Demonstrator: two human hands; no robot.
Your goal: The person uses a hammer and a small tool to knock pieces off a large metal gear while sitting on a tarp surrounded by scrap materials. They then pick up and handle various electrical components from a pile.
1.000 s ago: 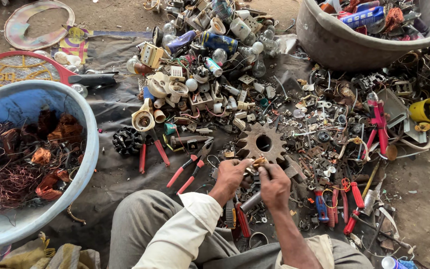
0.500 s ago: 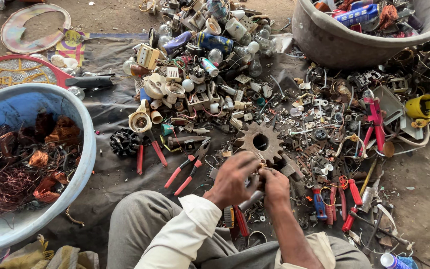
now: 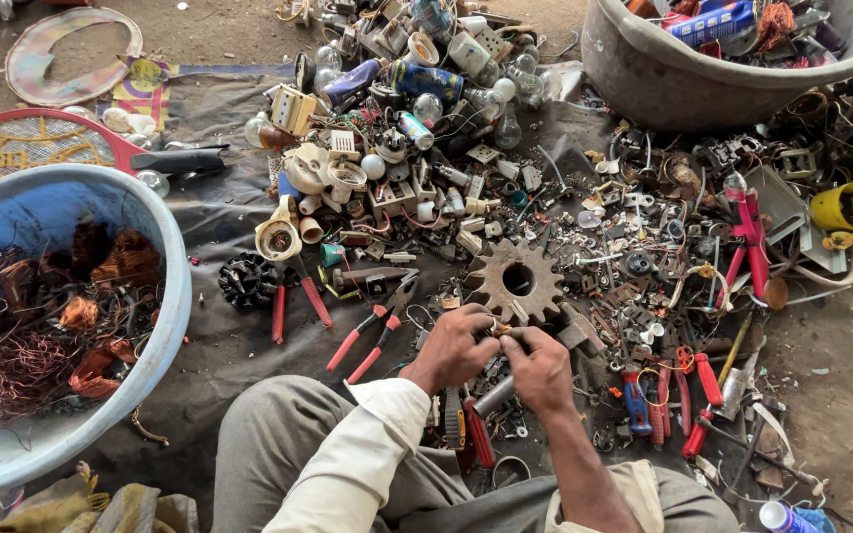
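Lower centre of frame: a small metal piece [image 3: 495, 327] is pinched between left hand [image 3: 453, 347] and right hand [image 3: 537, 367], just below the rusty gear [image 3: 517, 280]. Apparently being pried apart; a firm counter-grip seems needed next.

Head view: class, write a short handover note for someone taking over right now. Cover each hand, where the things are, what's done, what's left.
Left hand and right hand: fingertips together, pinching a small metal part between them.
Things: rusty gear just beyond the hands; red pliers to their left; blue tub of copper wire far left; grey tub top right.
Done: wire is piled in the blue tub.
Left: mixed scrap covers the cloth.
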